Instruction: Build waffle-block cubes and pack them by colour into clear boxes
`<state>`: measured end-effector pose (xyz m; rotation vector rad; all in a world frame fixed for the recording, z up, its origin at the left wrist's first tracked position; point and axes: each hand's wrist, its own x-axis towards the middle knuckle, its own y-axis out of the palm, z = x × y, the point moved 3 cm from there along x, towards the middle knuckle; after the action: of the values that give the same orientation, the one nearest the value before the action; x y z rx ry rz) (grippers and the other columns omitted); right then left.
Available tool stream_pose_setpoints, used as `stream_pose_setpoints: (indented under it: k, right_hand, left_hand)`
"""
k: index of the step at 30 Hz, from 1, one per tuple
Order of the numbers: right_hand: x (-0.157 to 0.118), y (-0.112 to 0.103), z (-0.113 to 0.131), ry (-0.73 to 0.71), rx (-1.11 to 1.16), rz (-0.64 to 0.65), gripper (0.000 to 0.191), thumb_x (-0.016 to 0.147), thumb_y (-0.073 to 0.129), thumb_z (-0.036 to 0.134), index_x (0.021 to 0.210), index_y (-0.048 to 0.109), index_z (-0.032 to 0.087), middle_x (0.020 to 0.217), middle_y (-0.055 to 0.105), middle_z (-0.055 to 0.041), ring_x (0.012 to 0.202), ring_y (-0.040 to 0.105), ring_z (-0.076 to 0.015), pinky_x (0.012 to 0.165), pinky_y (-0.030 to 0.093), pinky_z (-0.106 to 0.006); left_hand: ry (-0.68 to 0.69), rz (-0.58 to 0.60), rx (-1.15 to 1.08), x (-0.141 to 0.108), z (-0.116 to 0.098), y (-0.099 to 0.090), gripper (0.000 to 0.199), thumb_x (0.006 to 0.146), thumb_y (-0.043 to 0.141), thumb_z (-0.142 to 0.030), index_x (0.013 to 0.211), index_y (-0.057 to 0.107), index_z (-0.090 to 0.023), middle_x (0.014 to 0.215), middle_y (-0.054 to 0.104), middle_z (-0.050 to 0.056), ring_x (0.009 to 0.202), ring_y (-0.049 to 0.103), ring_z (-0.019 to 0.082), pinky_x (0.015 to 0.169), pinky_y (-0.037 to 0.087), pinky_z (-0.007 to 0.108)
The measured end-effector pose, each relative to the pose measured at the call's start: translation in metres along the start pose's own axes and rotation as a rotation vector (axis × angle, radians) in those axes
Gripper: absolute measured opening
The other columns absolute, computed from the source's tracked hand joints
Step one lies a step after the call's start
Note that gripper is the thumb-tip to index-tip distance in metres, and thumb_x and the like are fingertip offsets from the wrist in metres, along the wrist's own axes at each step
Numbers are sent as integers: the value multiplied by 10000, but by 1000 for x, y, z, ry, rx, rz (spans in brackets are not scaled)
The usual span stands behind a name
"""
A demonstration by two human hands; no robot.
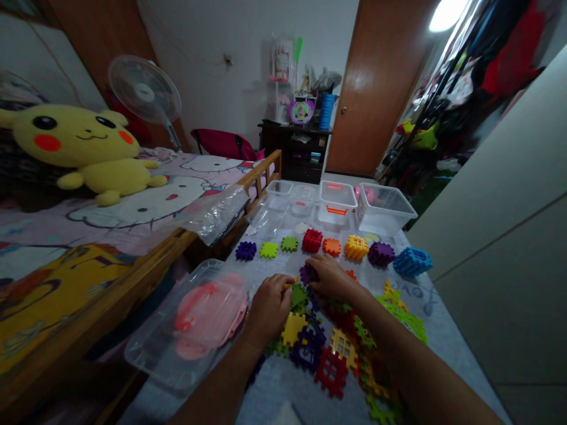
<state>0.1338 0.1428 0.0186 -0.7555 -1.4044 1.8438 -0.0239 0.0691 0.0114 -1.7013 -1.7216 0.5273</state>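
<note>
My left hand (270,304) has its fingers curled at the left side of a loose pile of plastic interlocking tiles, beside a green tile (299,298) and a yellow one (293,328). My right hand (330,276) reaches over the far side of the pile, its fingers closed on a purple tile (309,274). Beyond the hands runs a row of tiles by colour: dark blue (245,251), lime (269,249), green (289,244), a red stack (312,240), orange (332,247), a yellow-orange stack (356,248), a purple stack (381,254) and a blue stack (412,261).
Several clear bins, one at the far right (384,209), stand at the table's far end. A clear lid (170,348) with pink pieces (212,313) lies at the left. A bed with a wooden rail (146,283) borders the table; a yellow plush toy (84,147) sits there.
</note>
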Motion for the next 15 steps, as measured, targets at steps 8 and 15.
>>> stream_pose_setpoints:
  k: [8, 15]
  right_hand:
    - [5, -11, 14, -80, 42, -70, 494, 757, 649, 257, 1222, 582, 104, 1132, 572, -135, 1054, 512, -239, 925, 409, -339]
    - [50, -27, 42, -186, 35, -117, 505, 737, 668, 246, 1217, 589, 110, 1121, 589, -131, 1047, 535, -245, 934, 413, -352]
  left_hand:
    - [31, -21, 29, -1, 1, 0, 182, 855, 468, -141, 874, 638, -202, 953, 680, 47, 960, 603, 207, 894, 446, 348]
    - [7, -190, -87, -3, 0, -13, 199, 916, 447, -281, 811, 596, -202, 828, 639, 27, 833, 597, 193, 772, 431, 311]
